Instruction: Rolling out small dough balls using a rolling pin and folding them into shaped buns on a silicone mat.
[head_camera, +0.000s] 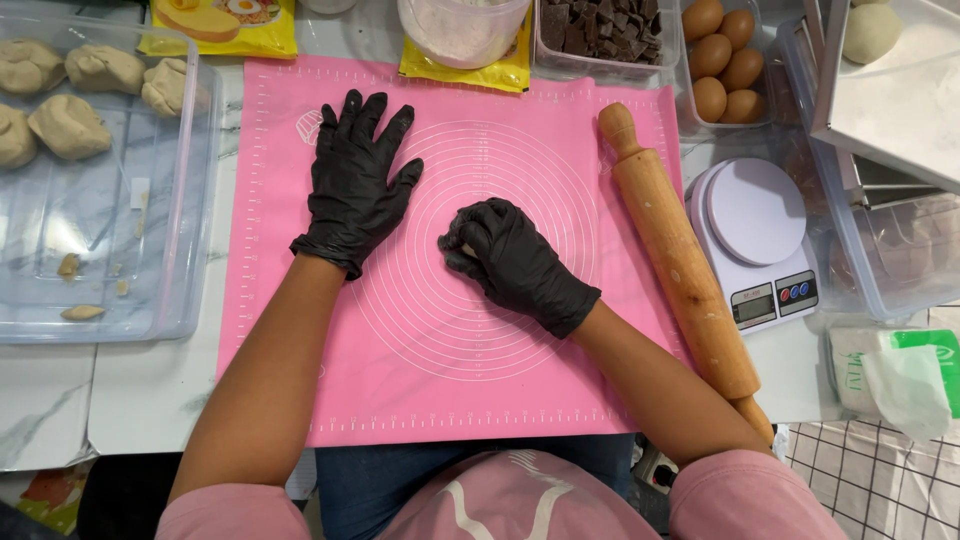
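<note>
The left hand (355, 185) lies open, flat on the pink mat (440, 390). The right hand (515, 262), curled, presses a dough piece (457, 255) at the mat's centre. A rolling pin (678, 255) lies right of it.

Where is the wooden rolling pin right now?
The rolling pin lies slanted along the right edge of the pink mat, between the right hand and the kitchen scale, untouched.

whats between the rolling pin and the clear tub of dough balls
In the head view, the pink mat lies between them, with the left hand flat on it and the right hand curled.
</note>
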